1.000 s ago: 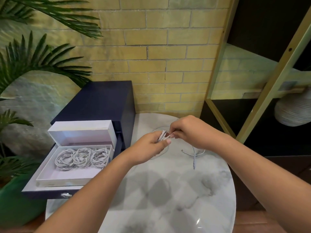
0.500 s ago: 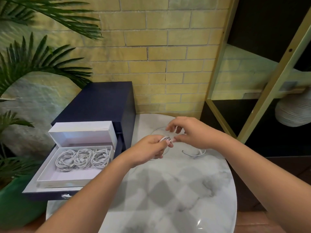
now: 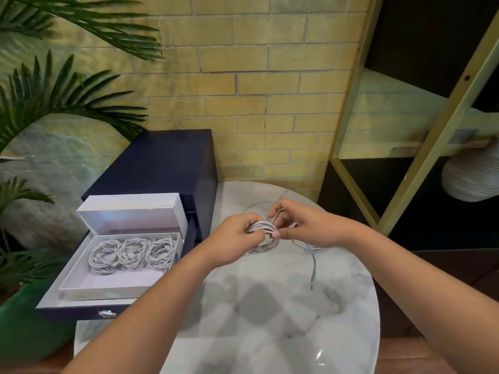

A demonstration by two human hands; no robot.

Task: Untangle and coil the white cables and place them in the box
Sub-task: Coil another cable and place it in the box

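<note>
Over the far part of the marble table, my left hand point(image 3: 235, 238) grips a small coil of white cable point(image 3: 263, 236). My right hand point(image 3: 302, 226) pinches the same cable at the coil's right side, thumb in front and fingers curled behind. The cable's loose tail point(image 3: 312, 261) trails from the hands down onto the tabletop and ends in a plug. To the left, an open white box point(image 3: 81, 268) rests on a pulled-out drawer. Three coiled white cables point(image 3: 132, 253) lie side by side in it.
The box's lid point(image 3: 129, 211) stands behind it on a dark blue cabinet point(image 3: 162, 163). The round marble table point(image 3: 270, 319) sits against a yellow brick wall. A gold-framed dark shelf point(image 3: 421, 157) with a ribbed white vase point(image 3: 469, 179) is on the right, palm leaves point(image 3: 54, 98) on the left.
The coil in my left hand has grown by a loop and now hangs visibly below my fingers. The loose tail on the table has shifted, its plug end again in view.
</note>
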